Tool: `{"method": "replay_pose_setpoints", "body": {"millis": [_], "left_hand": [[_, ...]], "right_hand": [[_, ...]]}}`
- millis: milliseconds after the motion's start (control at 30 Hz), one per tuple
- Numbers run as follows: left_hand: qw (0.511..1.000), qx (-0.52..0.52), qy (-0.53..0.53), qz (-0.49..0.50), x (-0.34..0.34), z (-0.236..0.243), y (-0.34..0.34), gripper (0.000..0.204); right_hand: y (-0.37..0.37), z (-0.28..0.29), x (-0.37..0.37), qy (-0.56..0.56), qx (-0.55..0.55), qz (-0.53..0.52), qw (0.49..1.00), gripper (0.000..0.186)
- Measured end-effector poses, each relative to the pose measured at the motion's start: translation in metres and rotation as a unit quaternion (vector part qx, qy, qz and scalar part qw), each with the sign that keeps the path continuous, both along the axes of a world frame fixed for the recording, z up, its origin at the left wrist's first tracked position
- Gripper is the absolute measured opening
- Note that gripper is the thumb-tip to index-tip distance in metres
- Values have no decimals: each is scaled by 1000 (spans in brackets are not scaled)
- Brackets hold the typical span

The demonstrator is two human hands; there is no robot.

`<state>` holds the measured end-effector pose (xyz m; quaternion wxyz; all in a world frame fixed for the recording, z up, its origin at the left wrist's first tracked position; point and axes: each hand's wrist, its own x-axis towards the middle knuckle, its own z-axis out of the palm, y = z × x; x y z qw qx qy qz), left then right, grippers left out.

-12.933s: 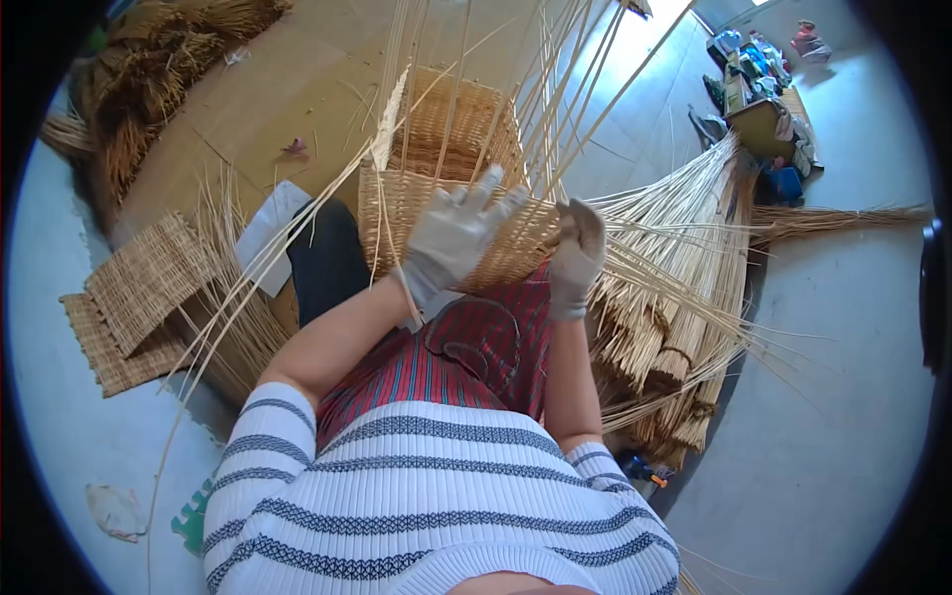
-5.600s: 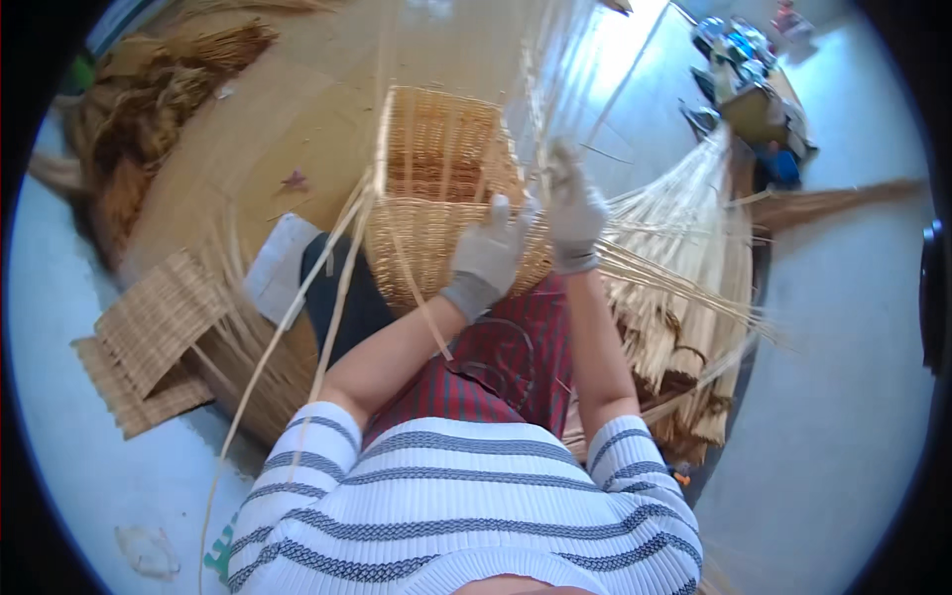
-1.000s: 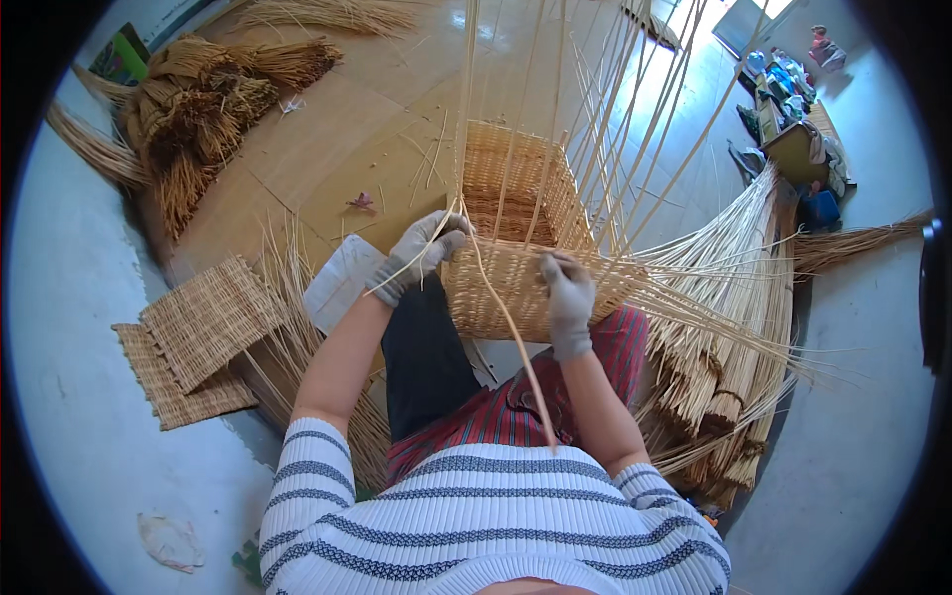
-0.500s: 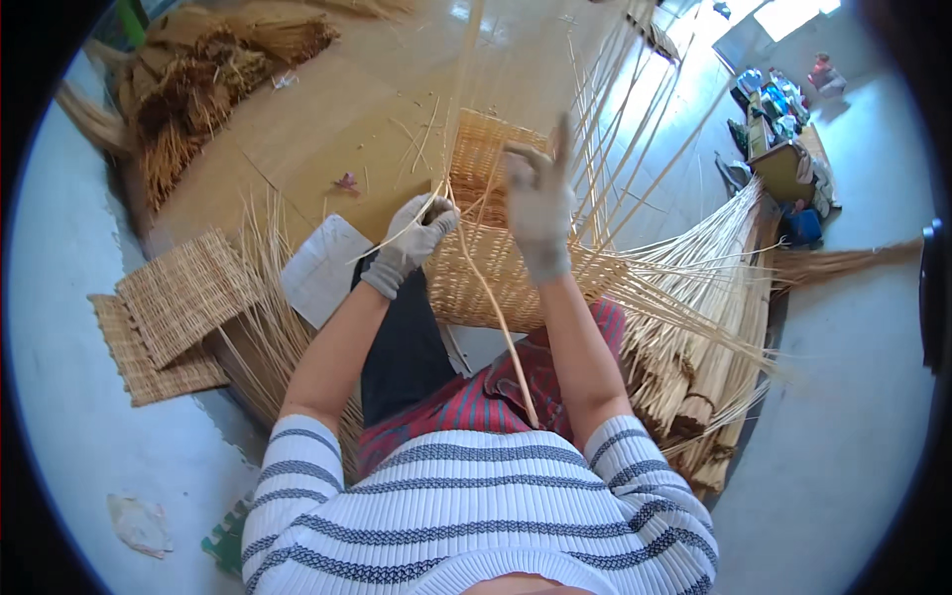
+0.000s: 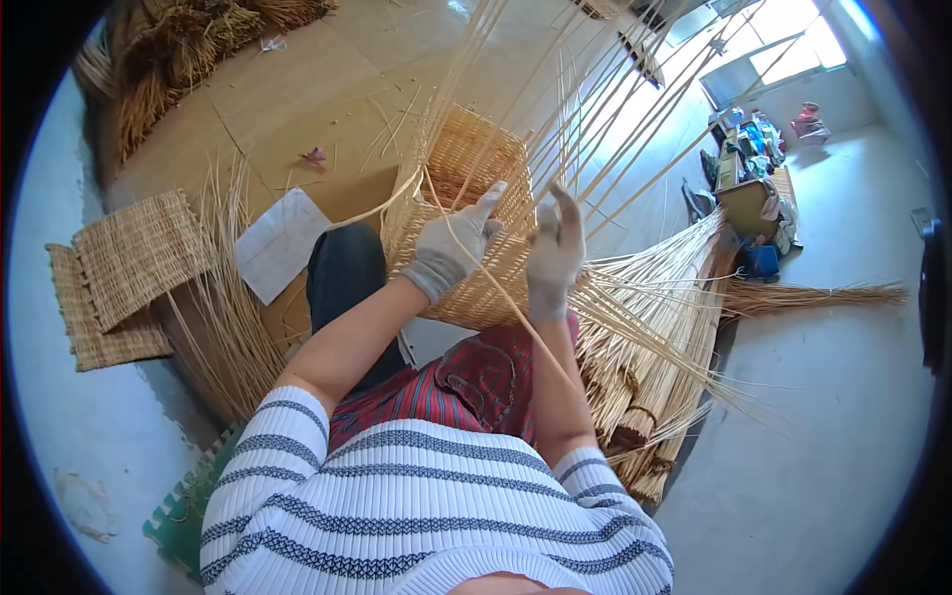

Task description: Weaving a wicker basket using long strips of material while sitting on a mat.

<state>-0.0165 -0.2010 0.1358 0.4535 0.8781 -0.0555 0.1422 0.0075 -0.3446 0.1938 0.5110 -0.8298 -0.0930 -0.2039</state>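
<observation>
A partly woven wicker basket [image 5: 397, 226] rests over my lap, with long loose stakes [image 5: 620, 139] rising from its far and right sides. My left hand [image 5: 451, 246], in a pale glove, lies over the basket's near wall, its fingers stretched out and apart toward the rim. Beside it, my right hand [image 5: 557, 256], also gloved, is raised at the near right side among the stakes, fingers apart and slightly bent. A long weaving strand [image 5: 514, 307] runs from the basket's left corner, passes by my left hand and reaches down to my right forearm.
Two woven panels [image 5: 139, 258] lie at the left near loose canes and a white sheet [image 5: 282, 243]. Bundled canes [image 5: 659, 367] lie at the right. Brown fibre bundles [image 5: 183, 50] sit far left. A cluttered low table [image 5: 751, 203] stands far right.
My left hand has let go of the strand at the left corner and moved right across the basket wall. My right hand has lowered slightly. The view has shifted.
</observation>
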Motion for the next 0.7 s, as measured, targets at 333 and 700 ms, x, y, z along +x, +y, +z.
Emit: {"method": "replay_pose_setpoints", "body": {"millis": [333, 700], "left_hand": [[995, -88, -41, 27, -2, -8, -4, 38], [960, -229, -90, 135, -13, -42, 57, 42]], "right_hand": [[-61, -56, -62, 44, 137, -77, 987, 41], [11, -63, -93, 191, 36, 122, 973, 20]]}}
